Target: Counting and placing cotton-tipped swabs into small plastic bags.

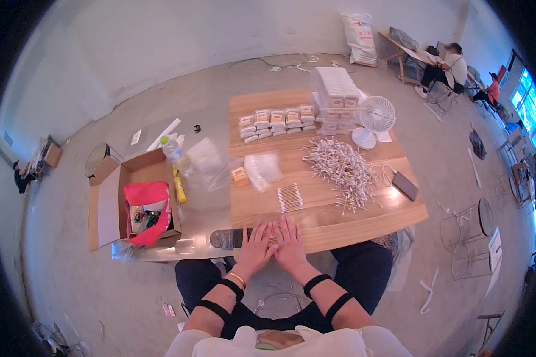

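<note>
Both hands lie flat, fingers spread, side by side at the worktop's [363, 223] near edge: left hand [255, 245], right hand [290, 243]. A neat bundle of cotton swabs [290, 197] sits just beyond them, with rows of small white orange-labelled packets [277, 122] at the far end.

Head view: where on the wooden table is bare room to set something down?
Bare wood lies on the wooden table, between the hands and the phone, and left of the small swab row. Crowded: the loose swab heap and packet rows at the far side.
</note>
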The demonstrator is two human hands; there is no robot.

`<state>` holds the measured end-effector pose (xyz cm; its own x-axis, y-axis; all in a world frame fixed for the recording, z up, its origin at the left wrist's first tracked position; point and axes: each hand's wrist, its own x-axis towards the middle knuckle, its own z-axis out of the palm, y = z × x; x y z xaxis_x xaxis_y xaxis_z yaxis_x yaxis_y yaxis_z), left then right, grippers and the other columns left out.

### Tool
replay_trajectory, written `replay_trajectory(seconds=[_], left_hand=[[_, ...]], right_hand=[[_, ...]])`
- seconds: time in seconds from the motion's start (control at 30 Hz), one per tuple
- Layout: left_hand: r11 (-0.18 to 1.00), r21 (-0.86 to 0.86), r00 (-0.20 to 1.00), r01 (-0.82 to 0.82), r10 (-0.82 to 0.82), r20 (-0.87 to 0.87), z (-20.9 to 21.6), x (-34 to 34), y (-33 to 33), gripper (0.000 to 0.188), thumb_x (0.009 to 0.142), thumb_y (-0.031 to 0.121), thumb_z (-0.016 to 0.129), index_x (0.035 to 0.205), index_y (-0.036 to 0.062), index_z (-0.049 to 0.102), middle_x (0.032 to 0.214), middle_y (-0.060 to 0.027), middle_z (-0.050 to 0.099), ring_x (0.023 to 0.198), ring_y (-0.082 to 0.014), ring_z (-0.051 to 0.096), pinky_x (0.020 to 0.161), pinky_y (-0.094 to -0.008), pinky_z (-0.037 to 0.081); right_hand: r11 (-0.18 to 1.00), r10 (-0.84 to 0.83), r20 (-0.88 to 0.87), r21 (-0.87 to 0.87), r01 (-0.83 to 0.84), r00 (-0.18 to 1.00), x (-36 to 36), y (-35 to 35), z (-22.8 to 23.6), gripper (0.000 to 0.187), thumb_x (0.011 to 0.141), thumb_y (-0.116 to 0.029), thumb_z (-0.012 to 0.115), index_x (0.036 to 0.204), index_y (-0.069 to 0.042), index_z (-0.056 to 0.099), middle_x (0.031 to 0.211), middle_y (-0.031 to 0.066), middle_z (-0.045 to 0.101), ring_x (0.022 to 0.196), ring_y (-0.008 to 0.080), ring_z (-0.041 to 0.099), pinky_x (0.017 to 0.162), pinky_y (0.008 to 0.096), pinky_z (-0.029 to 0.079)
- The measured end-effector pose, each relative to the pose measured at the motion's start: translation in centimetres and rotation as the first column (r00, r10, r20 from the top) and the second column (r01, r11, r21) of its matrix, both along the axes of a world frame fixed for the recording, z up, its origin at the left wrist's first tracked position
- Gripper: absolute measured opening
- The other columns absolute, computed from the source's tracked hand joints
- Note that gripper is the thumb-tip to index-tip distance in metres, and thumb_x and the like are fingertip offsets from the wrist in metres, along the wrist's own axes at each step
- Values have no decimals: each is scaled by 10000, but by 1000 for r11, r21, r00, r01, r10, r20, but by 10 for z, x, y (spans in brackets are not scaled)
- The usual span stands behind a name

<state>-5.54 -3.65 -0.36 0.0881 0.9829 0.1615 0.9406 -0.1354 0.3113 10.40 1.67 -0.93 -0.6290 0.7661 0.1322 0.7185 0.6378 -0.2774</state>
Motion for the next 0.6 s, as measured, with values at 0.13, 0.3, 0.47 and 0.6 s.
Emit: replay_trajectory(seconds=[0.13, 0.3, 0.47, 0.6], left_hand=[[940, 39, 937, -340, 335, 100, 14, -18, -3, 706, 916, 360, 673, 1494, 28, 440, 1480, -211, 456, 1387, -419, 404, 1196, -594, 244], [837, 30, 836, -546, 542, 88, 15, -67, -30, 627, 811, 258, 766, 1330, 18, 510, 1374, -214, 494, 1304, -414, 455, 1136, -538, 339], [857, 77, 860, -510, 504, 80, 15, -68, -29, 474, 788, 240, 764, 1167, 36, 566, 1204, -181, 539, 1181, -373, 513, 1030, -499, 399], [889, 11, 888, -459, 459, -14, 15, -80, -21, 249, 799, 210, 717, 957, 49, 613, 1044, -140, 575, 1039, -328, 560, 922, -475, 423]], right_hand=[[999, -33, 25, -34, 34, 999, 1, 0, 2, 810, 991, -482, 550, 1628, -60, 282, 1705, 223, 188, 1593, 362, 154, 1274, 571, 116], [998, -43, -6, -38, 43, 999, -8, -3, 0, 813, 989, -503, 561, 1618, -57, 303, 1700, 228, 201, 1588, 364, 170, 1270, 576, 125], [1000, 7, -54, -4, -7, 998, -49, -14, -11, 782, 983, -467, 576, 1597, -46, 339, 1682, 233, 236, 1576, 381, 190, 1261, 600, 126], [1000, 10, -50, 12, -9, 999, -70, -23, -13, 759, 984, -451, 575, 1600, -69, 347, 1683, 225, 241, 1573, 370, 207, 1256, 602, 143]])
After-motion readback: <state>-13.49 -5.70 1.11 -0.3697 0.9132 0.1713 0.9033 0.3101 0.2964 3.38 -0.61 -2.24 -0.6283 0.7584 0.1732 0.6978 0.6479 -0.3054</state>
